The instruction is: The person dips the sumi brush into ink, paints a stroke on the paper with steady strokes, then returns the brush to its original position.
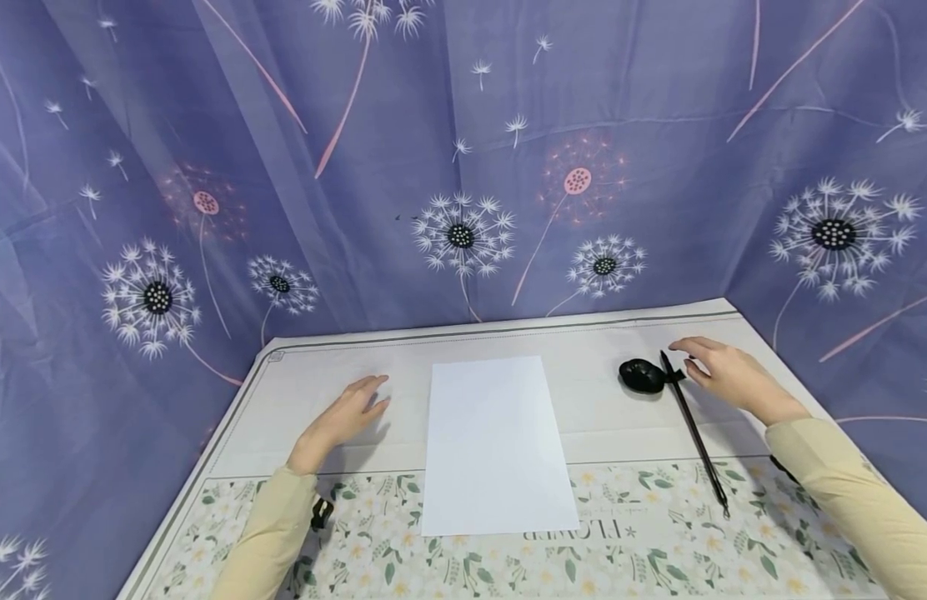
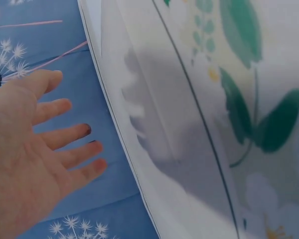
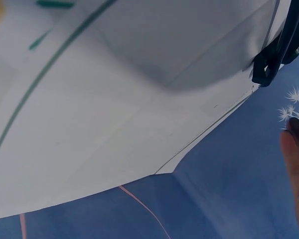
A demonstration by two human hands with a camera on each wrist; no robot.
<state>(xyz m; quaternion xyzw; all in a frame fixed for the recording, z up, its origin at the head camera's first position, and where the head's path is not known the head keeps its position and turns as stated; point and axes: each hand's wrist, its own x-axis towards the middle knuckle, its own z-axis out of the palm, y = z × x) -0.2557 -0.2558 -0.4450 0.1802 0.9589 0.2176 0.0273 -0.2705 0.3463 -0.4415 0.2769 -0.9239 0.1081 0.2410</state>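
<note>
On the far left, we see a purple dandelion curtain (image 1: pixel 156 400) running down beside the table cover (image 1: pixel 283 425), which is white at the far side and flowered nearer to us. Next comes the left hand (image 1: pixel 342 418), reaching out of a pale yellow sleeve (image 1: pixel 272 525); its fingers are spread and it grasps nothing, hovering over the cover with its shadow beneath. To its right, just apart from the fingertips, we find a blank white sheet of paper (image 1: pixel 497 446), lying flat across both the white and flowered parts. Farther right, a glossy black oval object (image 1: pixel 642 377) sits on the white part, and a long dark stick (image 1: pixel 699 437) lies at its right edge, pointed end away from us, lower end over the flowers. Just beside the stick's upper part, we see the right hand (image 1: pixel 734 379), fingers loosely bent and apart, gripping nothing.
</note>
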